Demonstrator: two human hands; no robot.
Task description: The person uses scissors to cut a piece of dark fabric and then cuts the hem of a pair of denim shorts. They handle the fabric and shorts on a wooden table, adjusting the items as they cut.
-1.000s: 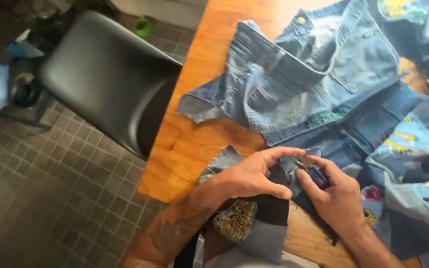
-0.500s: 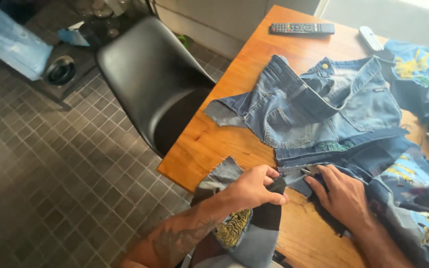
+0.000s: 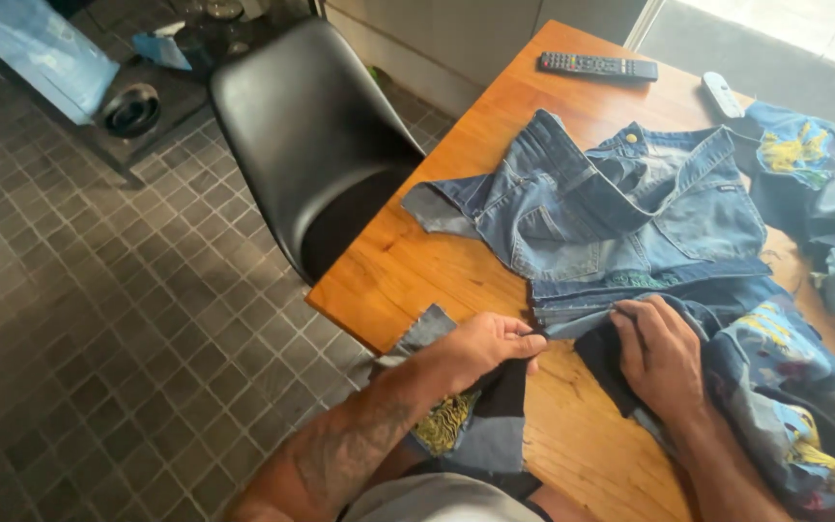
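While both hands work at its near edge, the wooden table (image 3: 572,126) is the reference for everything here. Black chair (image 3: 316,135) stands at the table's left side, seat tucked partly under the edge. Denim garment (image 3: 611,222) is spread flat across the table's middle, waistband opened up and facing the far end. Patched denim pieces with yellow prints (image 3: 804,387) are piled along the table's right side and run up to the far right corner. Dark patchwork cloth (image 3: 480,425) hangs over the table's near edge, toward the lap. Left hand (image 3: 480,348) is at the near edge, fingers closed in a pinch on the top of that dark cloth. Right hand (image 3: 659,353) sits just beside it on the table, fingers curled and gripping the dark fabric edge under the denim garment's hem. Black remote (image 3: 598,67) lies at the table's far end; a small white remote (image 3: 722,94) is to its right.
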